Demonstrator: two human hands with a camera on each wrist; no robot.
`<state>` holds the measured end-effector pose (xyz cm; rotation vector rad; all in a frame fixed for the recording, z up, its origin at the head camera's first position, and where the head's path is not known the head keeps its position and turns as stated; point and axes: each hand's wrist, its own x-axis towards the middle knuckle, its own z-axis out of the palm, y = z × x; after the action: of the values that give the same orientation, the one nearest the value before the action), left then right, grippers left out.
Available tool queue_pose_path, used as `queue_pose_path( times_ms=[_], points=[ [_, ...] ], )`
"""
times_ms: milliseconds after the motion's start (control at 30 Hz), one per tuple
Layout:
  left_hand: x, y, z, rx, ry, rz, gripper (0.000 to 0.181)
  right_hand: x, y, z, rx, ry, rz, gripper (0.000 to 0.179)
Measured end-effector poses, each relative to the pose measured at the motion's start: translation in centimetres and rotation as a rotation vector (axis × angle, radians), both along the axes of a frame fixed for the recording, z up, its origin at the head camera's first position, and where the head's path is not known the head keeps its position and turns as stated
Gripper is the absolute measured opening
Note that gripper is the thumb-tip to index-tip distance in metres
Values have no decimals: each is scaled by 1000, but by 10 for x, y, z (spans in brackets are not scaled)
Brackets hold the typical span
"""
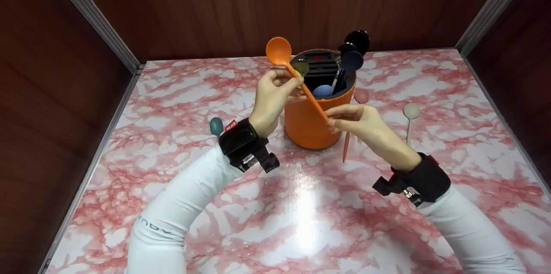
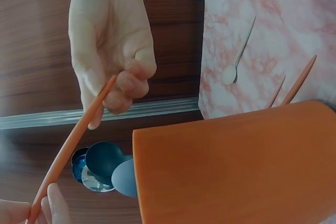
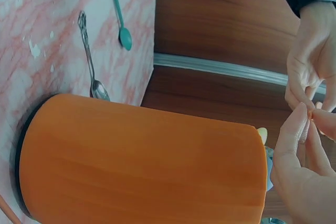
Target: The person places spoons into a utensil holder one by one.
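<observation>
Orange spoon (image 1: 311,97) slants in the air above the orange holder's (image 1: 308,125) front, pinched in both my hands: my left hand (image 1: 271,97) grips the handle near the bowl, my right hand (image 1: 366,123) the tip. On my left sleeve (image 1: 161,239), left of the holder, dark lettering runs, and a red tag (image 1: 231,126) by that wrist carries print too small to read. Marbled tabletop (image 1: 258,239) spreads before the holder; its back edge meets the wooden wall (image 1: 241,11) behind. A teal spoon (image 1: 216,126) lies left of the holder, a pale spoon (image 1: 411,111) right.
</observation>
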<state>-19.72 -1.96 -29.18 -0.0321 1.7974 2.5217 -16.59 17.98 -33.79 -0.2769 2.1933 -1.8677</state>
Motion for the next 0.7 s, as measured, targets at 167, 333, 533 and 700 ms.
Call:
queue_pose_path(
  times_ms=[167, 333, 533, 700],
  points=[
    [-6, -2, 6, 8, 32, 15, 11, 0, 3, -4, -39, 0, 4, 24],
    [-13, -8, 13, 16, 53, 61, 12, 2, 6, -12, -72, -15, 26, 25],
    [-23, -14, 21, 0, 99, 115, 12, 5, 9, -24, -85, -44, 36, 27],
    [-30, -16, 24, -44, 151, 167, 12, 7, 10, -29, -62, -60, 36, 33]
  ],
)
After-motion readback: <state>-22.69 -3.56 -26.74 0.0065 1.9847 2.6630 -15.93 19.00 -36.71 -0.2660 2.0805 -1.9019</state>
